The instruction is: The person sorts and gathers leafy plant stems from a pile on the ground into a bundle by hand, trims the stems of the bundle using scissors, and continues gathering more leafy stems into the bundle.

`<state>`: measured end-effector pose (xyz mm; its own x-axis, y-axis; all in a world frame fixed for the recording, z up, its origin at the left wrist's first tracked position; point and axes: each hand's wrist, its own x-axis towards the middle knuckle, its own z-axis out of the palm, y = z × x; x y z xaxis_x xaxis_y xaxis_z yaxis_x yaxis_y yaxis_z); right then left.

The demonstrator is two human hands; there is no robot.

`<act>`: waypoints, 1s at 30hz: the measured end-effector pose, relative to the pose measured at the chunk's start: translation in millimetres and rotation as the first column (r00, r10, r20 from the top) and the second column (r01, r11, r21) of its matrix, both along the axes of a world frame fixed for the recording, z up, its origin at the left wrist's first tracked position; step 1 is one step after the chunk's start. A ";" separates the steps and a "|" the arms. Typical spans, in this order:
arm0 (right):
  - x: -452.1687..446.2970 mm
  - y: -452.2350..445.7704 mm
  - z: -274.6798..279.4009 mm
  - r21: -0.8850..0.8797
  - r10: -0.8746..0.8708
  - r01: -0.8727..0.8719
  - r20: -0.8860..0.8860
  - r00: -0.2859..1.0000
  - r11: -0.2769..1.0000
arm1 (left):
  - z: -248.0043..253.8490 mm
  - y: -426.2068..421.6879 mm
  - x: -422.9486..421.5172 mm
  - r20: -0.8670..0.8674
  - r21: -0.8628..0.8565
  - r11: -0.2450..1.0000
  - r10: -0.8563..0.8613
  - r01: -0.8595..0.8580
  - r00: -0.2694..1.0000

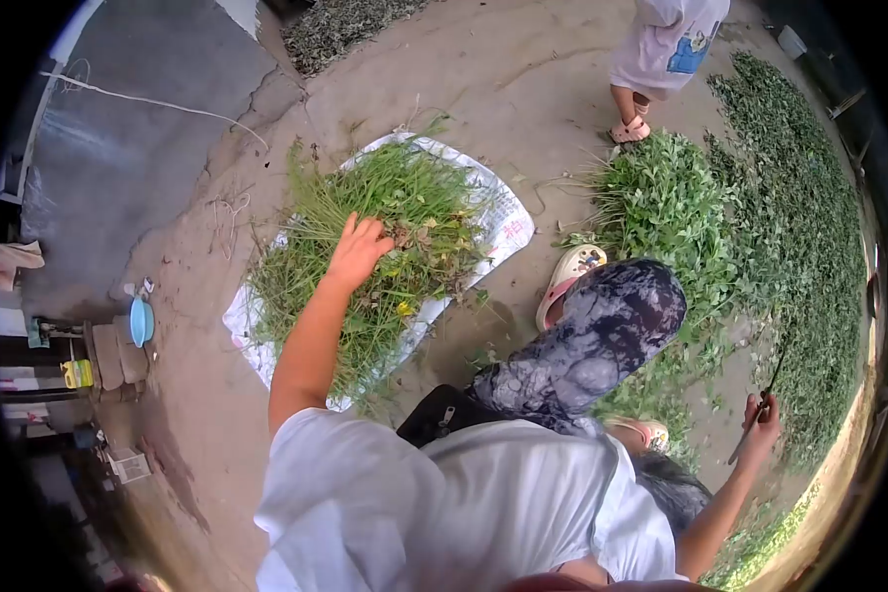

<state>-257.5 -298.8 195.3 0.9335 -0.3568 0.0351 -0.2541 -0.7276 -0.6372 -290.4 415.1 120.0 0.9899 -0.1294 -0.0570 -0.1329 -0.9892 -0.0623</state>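
Note:
My left hand (359, 255) rests on top of a loose heap of cut grass and weeds (405, 192). Its fingers are slightly bent and apart, with nothing visibly gripped. Under the heap lies a white woven plastic sack (508, 212), spread flat on the ground. Off to the right, my right hand (762, 426) is closed around a long, thin tool that looks like a knife (777, 376). The knife has a dark narrow end pointing away from me and a greyish end below the fist.
A mound of leafy green plants (666, 192) lies beside my shoe (570, 276), and more leaves (799, 197) spread along the right. Nearby stands a small person (666, 44). A blue basin (141, 322) and a yellow container (77, 373) are at the left.

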 end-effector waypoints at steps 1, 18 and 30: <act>2.3 31.3 0.0 -0.027 -0.009 0.008 -0.058 0.998 1.000 | -3.5 10.0 -6.3 0.000 0.044 0.999 0.007 -0.007 1.000; -33.1 100.9 -177.3 -0.099 0.079 -0.244 -0.776 0.626 0.965 | -135.1 21.9 -119.0 -0.707 0.254 0.927 0.373 -0.277 0.601; -46.8 109.4 -236.8 0.393 0.376 0.129 -0.916 0.142 0.910 | -171.0 85.3 -0.2 -0.950 0.271 0.962 0.262 -0.035 -0.167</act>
